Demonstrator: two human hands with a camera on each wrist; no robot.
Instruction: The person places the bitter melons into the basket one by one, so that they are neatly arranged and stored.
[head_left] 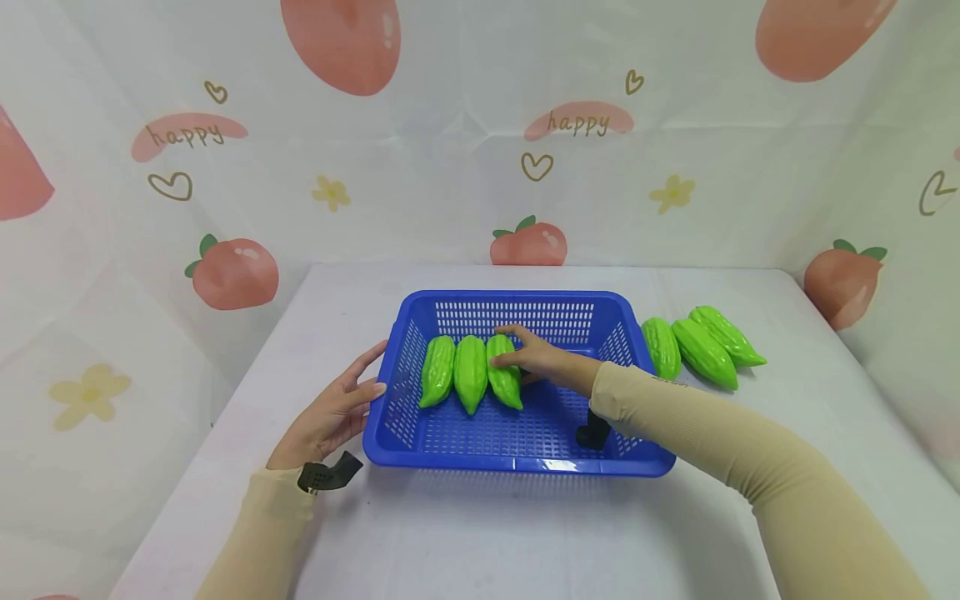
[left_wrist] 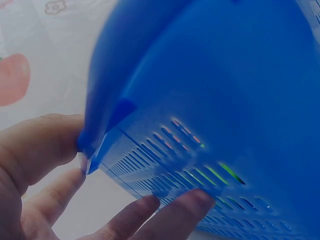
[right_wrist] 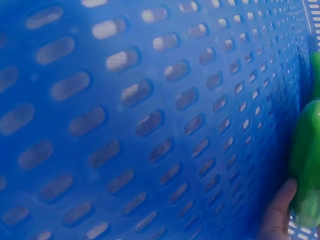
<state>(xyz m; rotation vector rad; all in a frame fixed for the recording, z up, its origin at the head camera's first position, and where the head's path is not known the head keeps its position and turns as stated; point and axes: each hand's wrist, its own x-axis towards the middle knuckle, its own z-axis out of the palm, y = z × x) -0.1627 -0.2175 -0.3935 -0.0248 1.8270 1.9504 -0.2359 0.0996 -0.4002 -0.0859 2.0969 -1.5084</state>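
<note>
A blue plastic basket [head_left: 517, 467] with slotted walls stands on the table. Three green bitter gourds lie side by side in its left half: the left one [head_left: 438, 371], the middle one [head_left: 471, 375] and the right one [head_left: 506, 390]. My right hand [head_left: 542, 357] reaches in and holds the right gourd between thumb and fingers. In the right wrist view, a fingertip [right_wrist: 282, 202] presses the side of this green gourd [right_wrist: 306, 165]. My left hand [head_left: 330, 417] holds the basket's left rim, with other fingers [left_wrist: 175, 215] against the slotted outer wall.
To the right of the basket, three more bitter gourds [head_left: 705, 354] lie on the white table [head_left: 480, 542]. A white cloth backdrop [head_left: 450, 183] with fruit prints hangs behind. Black wrist mounts [head_left: 328, 475] are worn on both arms, the right one inside the basket.
</note>
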